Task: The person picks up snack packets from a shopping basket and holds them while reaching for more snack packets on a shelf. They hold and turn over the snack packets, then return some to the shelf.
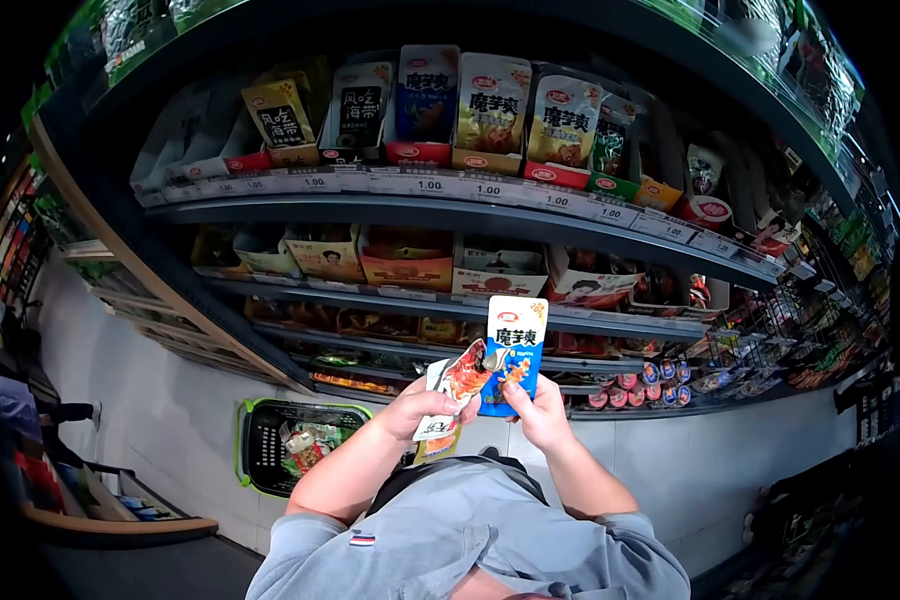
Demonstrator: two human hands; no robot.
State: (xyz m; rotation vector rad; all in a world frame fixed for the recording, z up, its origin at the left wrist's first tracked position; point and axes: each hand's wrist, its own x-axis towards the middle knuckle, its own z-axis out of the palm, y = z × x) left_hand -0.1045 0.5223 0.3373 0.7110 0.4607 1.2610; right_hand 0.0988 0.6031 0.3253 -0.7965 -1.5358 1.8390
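Observation:
My right hand (pixel 540 408) grips the lower edge of a blue snack packet (pixel 515 345) with white top and Chinese lettering, held upright in front of the shelves. My left hand (pixel 425 402) holds a white and red snack packet (pixel 453 385) tilted against the blue one, with another packet partly hidden beneath it. Both hands are close together at chest height, and the two packets touch.
Shop shelves (pixel 450 210) with rows of snack packets and price tags fill the view ahead. A green shopping basket (pixel 290 440) with several goods stands on the floor at lower left. Someone else stands at the far left edge (pixel 20 400). More racks run along the right (pixel 820 330).

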